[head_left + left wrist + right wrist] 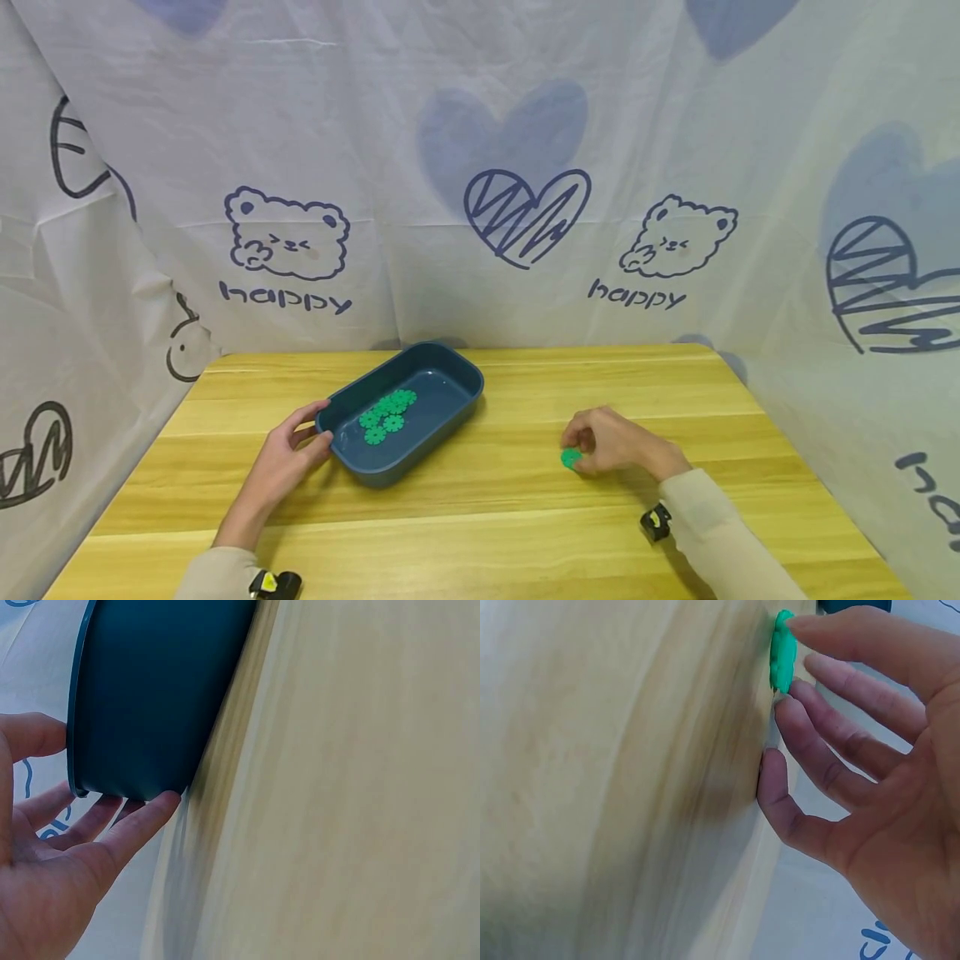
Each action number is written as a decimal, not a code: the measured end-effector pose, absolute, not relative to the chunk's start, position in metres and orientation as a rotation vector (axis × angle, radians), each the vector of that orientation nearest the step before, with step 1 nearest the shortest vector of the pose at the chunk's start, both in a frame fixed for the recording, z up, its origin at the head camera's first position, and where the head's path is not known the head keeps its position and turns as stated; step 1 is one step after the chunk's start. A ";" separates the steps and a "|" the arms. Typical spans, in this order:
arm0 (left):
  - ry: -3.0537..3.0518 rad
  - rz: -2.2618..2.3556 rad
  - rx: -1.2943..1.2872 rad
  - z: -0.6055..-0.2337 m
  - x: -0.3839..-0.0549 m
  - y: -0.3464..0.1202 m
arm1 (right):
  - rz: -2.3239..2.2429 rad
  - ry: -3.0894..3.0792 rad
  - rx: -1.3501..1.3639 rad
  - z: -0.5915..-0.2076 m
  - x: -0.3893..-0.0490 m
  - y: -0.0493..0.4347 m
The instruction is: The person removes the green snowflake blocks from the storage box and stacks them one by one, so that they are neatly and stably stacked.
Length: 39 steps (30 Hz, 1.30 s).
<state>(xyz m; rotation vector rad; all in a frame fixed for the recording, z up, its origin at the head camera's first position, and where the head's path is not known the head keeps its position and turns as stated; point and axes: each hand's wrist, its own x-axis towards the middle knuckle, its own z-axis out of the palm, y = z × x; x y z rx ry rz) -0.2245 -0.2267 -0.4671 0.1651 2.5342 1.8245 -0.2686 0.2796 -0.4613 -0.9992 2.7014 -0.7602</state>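
Observation:
My left hand (287, 457) rests against the near-left end of a dark blue plastic bin (431, 457). In the left wrist view its thumb touches the bin's rim, and its fairly straight fingers lie along the outer wall. Inside the bin are several green snowflake discs (375, 435), flat and partly overlapping. Over the table to the right, my right hand (617, 442) pinches one green snowflake disc (783, 652) with curled fingers, at or just above the wood. The thumb tip covers part of the disc in the head view.
A wooden table (480, 533) carries the bin left of its middle. Behind it and at both sides hangs a white cloth (420, 275) printed with hearts and bears. Each wrist wears a small black device (656, 522).

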 end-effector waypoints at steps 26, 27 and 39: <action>2.534 1.805 0.155 -0.467 -0.225 -0.227 | -0.776 2.669 -0.978 -0.461 -0.268 0.281; 2.535 1.804 0.154 -0.467 -0.225 -0.227 | -0.779 2.668 -0.974 -0.462 -0.268 0.282; 2.529 1.808 0.154 -0.467 -0.225 -0.227 | -0.811 2.656 -0.944 -0.462 -0.267 0.282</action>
